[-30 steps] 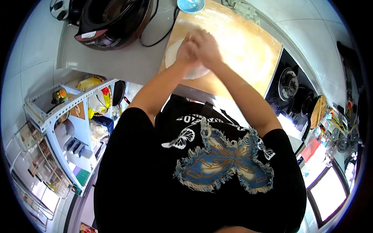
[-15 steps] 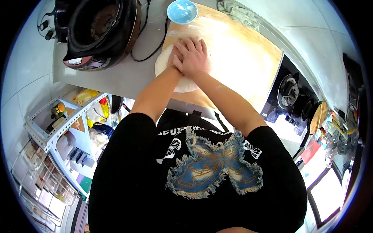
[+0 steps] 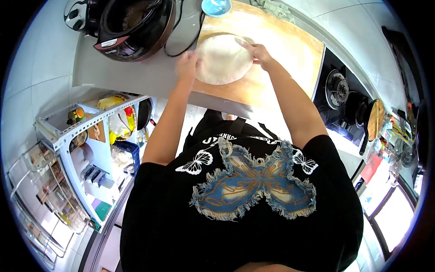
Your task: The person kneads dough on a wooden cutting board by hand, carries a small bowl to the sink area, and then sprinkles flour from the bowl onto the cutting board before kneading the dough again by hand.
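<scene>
A round, flattened white dough (image 3: 224, 60) lies over the left part of a floured wooden board (image 3: 290, 43), its near edge perhaps slightly raised. At its left edge is my left hand (image 3: 187, 65), blurred, with the fingers curled at the rim. My right hand (image 3: 257, 53) grips the dough's right edge between thumb and fingers. Beyond the dough, at the board's far left corner, stands a light blue bowl (image 3: 216, 7) with white residue inside.
An open dark cooker (image 3: 136, 31) and its black cord (image 3: 199, 34) are left of the board. A crumpled cloth (image 3: 274, 9) lies at the far edge. To the right is a gas stove (image 3: 336, 88); a shelf rack (image 3: 97, 122) stands lower left.
Both hands, stacked on the dough before, have parted to its left and right edges. The dough looks rounder and fuller in view. The whole view has shifted a little.
</scene>
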{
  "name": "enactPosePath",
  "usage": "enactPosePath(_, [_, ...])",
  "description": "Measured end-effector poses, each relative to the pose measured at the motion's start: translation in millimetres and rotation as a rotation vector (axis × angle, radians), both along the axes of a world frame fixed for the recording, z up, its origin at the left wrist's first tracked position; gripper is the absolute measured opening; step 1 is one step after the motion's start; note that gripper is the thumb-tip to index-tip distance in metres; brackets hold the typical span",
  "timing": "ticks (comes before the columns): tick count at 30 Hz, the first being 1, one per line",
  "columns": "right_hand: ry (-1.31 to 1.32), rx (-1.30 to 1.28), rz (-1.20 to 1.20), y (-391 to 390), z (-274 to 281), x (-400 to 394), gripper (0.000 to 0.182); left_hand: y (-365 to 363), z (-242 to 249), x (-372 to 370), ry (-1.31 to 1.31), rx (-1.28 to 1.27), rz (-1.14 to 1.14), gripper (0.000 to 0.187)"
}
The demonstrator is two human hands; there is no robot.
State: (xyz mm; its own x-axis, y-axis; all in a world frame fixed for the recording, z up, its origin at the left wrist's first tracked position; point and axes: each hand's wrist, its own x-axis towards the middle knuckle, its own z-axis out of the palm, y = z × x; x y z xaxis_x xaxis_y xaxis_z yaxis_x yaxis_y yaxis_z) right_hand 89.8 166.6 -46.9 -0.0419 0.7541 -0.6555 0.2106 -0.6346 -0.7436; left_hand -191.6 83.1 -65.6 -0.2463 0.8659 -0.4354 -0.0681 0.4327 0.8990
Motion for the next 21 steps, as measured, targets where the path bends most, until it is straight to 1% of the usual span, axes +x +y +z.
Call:
enactPosePath(1, [-0.019, -0.046, 0.091, -1, 12, -8, 0.099, -19, 1, -3, 0.007, 0.004, -0.001, 0.023])
enactPosePath(2, [-0.039, -0.085, 0.183, -1, 22, -15, 0.102, -36, 3, -5, -0.044, -0.043, -0.059, 0.022])
enactPosePath(3, [-0.033, -0.073, 0.182, 2, 24, -18, 0.102, -46, 3, -8, -0.095, -0.088, -0.116, 0.021])
enactPosePath(5, [-0.046, -0.109, 0.371, 5, 17, -21, 0.103, -63, -12, -14, -0.102, -0.083, -0.149, 0.022])
enactPosePath(6, [-0.042, -0.107, 0.37, 5, 12, -25, 0.103, -70, -17, -17, -0.116, -0.086, -0.183, 0.023])
enactPosePath(8, [-0.28, 0.418, 0.484, 0, -4, -32, 0.103, -80, -17, -19, -0.069, -0.126, -0.206, 0.026])
enactPosePath(9, [-0.321, 0.381, 0.396, -6, -14, -44, 0.103, -82, -18, -19, -0.03, -0.163, -0.225, 0.029])
enactPosePath(10, [-0.328, 0.385, 0.383, -14, -5, -57, 0.103, -80, -21, -20, -0.032, -0.156, -0.238, 0.029])
enactPosePath(12, [-0.574, 0.358, 0.277, -39, 30, -76, 0.099, -77, -30, -22, -0.131, -0.278, -0.228, 0.047])
enactPosePath(13, [-0.527, 0.372, 0.264, -42, 40, -74, 0.091, -70, -30, -21, -0.133, -0.272, -0.236, 0.047])
enactPosePath(14, [-0.53, 0.371, 0.254, -47, 49, -72, 0.091, -62, -30, -20, -0.187, -0.362, -0.207, 0.057])
enactPosePath(15, [-0.504, 0.409, 0.243, -50, 62, -70, 0.087, -54, -30, -18, -0.242, -0.451, -0.18, 0.067])
enactPosePath(16, [-0.482, 0.448, 0.238, -53, 79, -68, 0.082, -45, -14, -7, -0.245, -0.446, -0.187, 0.067])
enactPosePath(17, [-0.515, 0.506, 0.237, -66, 113, -69, 0.068, -33, 16, 10, -0.374, -0.414, -0.119, 0.071])
enactPosePath(18, [-0.519, 0.5, 0.234, -70, 131, -66, 0.068, -28, 31, 20, -0.5, -0.388, -0.049, 0.075])
enactPosePath(20, [-0.652, 0.653, 0.367, -76, 154, -58, 0.061, 5, 22, 25, -0.885, -0.315, -0.32, 0.074])
enactPosePath(21, [-0.766, 0.64, 0.471, -80, 163, -50, 0.054, 19, 18, 38, -0.884, -0.319, -0.323, 0.074])
